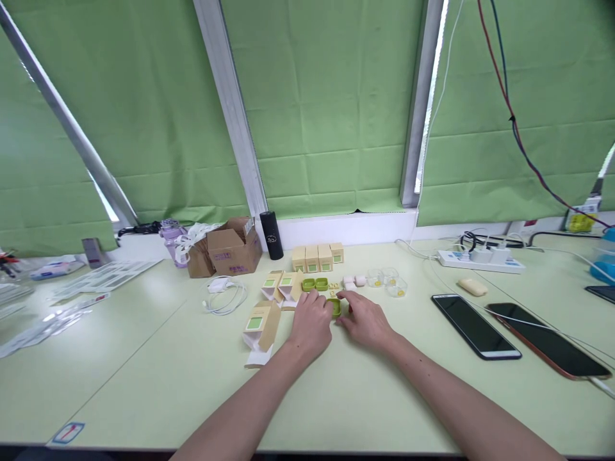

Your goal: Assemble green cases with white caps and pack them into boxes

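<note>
Between two bare hands sits a small green container (pixel 336 308), its left side hidden by the left hand (pixel 311 323), whose grip cannot be made out. The right hand (pixel 365 318) curves open beside it; tiny yellow pieces (pixel 332 294) beyond are indistinct.

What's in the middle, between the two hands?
A small green tray sits between the left hand and the right hand, fingers close at its sides. The head view shows it.

No text is legible — purple print (pixel 222 255) on the cardboard box (pixel 235 253), pale mark (pixel 272 239) on the black tumbler (pixel 270 226) right of it — both blurred.
</note>
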A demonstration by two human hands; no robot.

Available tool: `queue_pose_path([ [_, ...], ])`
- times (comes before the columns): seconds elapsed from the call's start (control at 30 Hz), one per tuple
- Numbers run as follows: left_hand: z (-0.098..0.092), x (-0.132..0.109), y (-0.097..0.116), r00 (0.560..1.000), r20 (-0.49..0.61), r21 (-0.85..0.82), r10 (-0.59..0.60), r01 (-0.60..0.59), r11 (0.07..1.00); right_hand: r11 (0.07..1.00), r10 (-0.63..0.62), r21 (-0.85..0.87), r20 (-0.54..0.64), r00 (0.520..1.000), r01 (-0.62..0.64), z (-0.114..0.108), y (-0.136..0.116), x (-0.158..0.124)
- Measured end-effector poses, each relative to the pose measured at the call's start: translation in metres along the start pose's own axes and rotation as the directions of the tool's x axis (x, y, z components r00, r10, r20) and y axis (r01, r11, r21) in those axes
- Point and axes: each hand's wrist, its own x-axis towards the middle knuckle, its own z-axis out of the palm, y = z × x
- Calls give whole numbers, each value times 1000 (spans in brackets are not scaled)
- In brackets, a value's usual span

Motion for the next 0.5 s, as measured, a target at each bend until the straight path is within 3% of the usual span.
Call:
queue_pose_path([
  [0.13,0,-2,1,998,-54,-40,26,-28,999,999,-14,40,-27,1000,15,0,2,1],
  [0.23,0,-2,-1,984,-176,-163,-23,-6,987,995,-10,97,-93,996,19,-2,5,3],
  [0.37,2,-2,-6,917,-356,-383,-178,31,923,975,-20,212,-200,980,63,-2,9,5],
  [0.5,6,0,-10,856,-401,-534,-328,73,843,944,-44,305,-262,964,125,-3,9,5],
])
